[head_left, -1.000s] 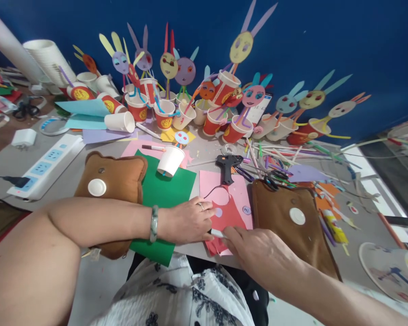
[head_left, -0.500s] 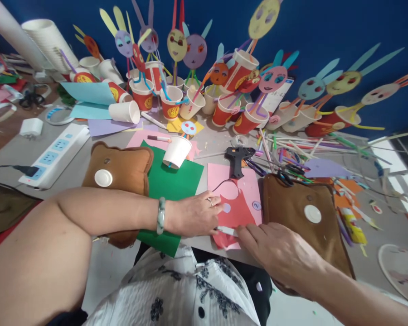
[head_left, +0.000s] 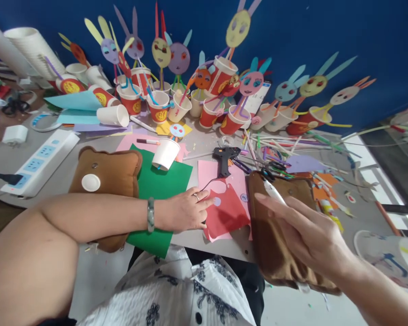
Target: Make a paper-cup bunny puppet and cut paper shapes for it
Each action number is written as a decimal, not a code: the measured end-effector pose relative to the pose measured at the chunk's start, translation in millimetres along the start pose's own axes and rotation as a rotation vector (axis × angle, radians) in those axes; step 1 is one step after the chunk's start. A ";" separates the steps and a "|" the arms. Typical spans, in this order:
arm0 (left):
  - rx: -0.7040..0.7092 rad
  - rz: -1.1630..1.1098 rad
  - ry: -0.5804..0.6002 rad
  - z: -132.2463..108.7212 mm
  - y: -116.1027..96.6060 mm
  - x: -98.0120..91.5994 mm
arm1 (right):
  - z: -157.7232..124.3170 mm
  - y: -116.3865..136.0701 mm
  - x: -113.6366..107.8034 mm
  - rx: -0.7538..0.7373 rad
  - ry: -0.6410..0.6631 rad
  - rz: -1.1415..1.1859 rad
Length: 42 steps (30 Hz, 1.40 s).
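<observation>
My right hand (head_left: 309, 231) is closed round a white marker (head_left: 274, 192), raised over the right brown cushion-like pouch (head_left: 275, 244), its tip pointing up and left. My left hand (head_left: 185, 210) lies with fingers stretched out at the left edge of a red paper sheet (head_left: 229, 217); a small dark bit by its fingertips is too small to name. A pale purple dot sits on the red sheet, and pink paper (head_left: 206, 170) lies under it. Beneath my left wrist is a green paper sheet (head_left: 180, 179). Behind the red sheet lies a black glue gun (head_left: 223, 160).
Paper cups with paper rabbit-like figures (head_left: 234, 117) line the back. A white cup (head_left: 165, 154) stands on the green sheet. Scissors (head_left: 274, 170) lie at the right pouch's top edge. A power strip (head_left: 46, 163) and another brown pouch (head_left: 104, 174) are left; pipe cleaners (head_left: 299, 142) right.
My right hand has lifted away from the red sheet to the right, taking the marker with it. My left hand has let go of the marker's end and spread its fingers. The view has shifted right.
</observation>
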<state>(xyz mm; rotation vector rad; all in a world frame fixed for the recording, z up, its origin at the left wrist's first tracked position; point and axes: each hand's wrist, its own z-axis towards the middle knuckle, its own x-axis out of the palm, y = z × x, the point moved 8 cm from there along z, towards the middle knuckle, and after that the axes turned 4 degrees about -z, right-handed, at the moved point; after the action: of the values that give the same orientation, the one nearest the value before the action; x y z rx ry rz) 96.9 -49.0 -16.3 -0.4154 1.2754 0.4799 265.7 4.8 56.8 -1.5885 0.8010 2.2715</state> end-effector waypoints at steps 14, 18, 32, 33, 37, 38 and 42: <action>0.017 -0.073 0.009 -1.3 1.7 0.8 | 32.4 16.2 70.6 -0.065 -0.136 0.172; 0.014 -0.082 -0.006 -1.3 0.8 -1.1 | 30.7 19.1 79.5 -0.145 -0.181 0.063; 0.042 -0.069 -0.013 -1.4 -0.8 -10.4 | 18.4 51.3 82.8 -0.534 -0.109 -0.313; 0.052 -0.056 -0.002 -1.3 -1.5 -10.0 | 18.5 51.4 82.5 -0.533 -0.109 -0.314; 0.073 -0.031 0.028 -1.1 -2.9 -8.8 | 19.2 50.1 82.6 -0.524 -0.092 -0.288; 0.075 -0.030 0.027 -1.0 -3.1 -8.9 | 19.3 49.6 82.7 -0.521 -0.091 -0.278; 0.093 -0.052 0.000 -0.8 -4.9 -9.9 | 21.0 47.6 82.8 -0.497 -0.096 -0.257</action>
<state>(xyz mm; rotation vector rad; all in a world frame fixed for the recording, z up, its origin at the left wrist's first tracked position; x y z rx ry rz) 96.7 -54.6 -6.8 -0.3694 1.2785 0.3748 194.7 -30.4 -0.6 -1.6356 -0.0065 2.4428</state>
